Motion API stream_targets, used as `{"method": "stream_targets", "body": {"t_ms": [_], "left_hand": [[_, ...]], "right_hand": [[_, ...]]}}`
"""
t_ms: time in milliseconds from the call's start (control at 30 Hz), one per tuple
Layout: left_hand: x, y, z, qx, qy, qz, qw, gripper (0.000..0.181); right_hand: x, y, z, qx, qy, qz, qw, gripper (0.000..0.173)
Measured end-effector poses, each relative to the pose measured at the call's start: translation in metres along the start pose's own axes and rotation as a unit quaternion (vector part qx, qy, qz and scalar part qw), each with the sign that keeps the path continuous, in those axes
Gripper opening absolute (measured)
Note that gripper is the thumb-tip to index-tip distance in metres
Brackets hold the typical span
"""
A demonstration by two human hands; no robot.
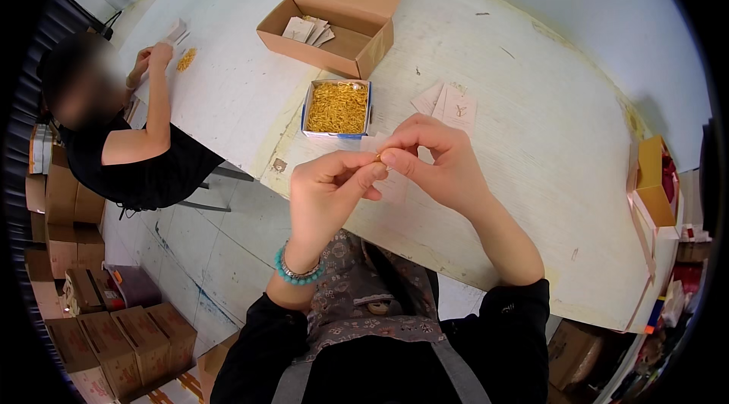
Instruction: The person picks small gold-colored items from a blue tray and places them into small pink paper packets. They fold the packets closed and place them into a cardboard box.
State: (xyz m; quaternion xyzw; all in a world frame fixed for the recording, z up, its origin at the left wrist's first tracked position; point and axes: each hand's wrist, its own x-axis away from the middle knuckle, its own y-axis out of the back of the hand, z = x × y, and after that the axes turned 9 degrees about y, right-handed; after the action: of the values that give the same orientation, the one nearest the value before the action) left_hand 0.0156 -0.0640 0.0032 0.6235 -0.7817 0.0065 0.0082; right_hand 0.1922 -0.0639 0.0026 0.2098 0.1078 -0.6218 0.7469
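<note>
Fingertip to fingertip above the table's near edge, my left hand [336, 182] and my right hand [435, 159] pinch a tiny gold-coloured metal piece [378, 158] between them. Its exact shape is hidden by the fingers. Below my hands a pale card [393, 190] lies on the table. Just beyond stands a small blue-and-white box [307, 134] filled with gold-coloured metal pins or clips [337, 108]. Several pale cards [460, 109], one with a small gold-coloured item on it, lie overlapping beyond my right hand.
An open cardboard box [307, 56] holding several cards [298, 29] stands at the back of the white table [547, 176]. At the left a co-worker [136, 142] handles things beside a small gold-coloured pile [186, 59]. A yellow box [652, 176] is at the right edge; cartons [119, 347] are stacked lower left.
</note>
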Motion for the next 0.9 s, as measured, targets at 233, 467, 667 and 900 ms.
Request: {"method": "stream_targets", "body": {"t_ms": [233,467,667,900], "left_hand": [[-0.004,0.006,0.006,0.073,0.063,0.062,0.993,0.014],[-0.017,0.020,0.020,0.339,0.238,0.319,0.852,0.024],[-0.023,-0.004,0.020,-0.219,-0.090,-0.075,0.969,0.025],[-0.056,0.000,0.046,-0.295,-0.045,-0.015,0.954,0.022]], "right_hand": [[0.000,0.000,-0.005,-0.105,-0.040,0.001,0.994,0.013],[-0.002,-0.001,-0.009,-0.194,-0.024,0.054,0.979,0.013],[-0.012,0.017,-0.013,-0.111,-0.131,-0.091,0.981,0.014],[-0.016,0.033,-0.040,-0.089,-0.230,-0.091,0.965,0.019]]}}
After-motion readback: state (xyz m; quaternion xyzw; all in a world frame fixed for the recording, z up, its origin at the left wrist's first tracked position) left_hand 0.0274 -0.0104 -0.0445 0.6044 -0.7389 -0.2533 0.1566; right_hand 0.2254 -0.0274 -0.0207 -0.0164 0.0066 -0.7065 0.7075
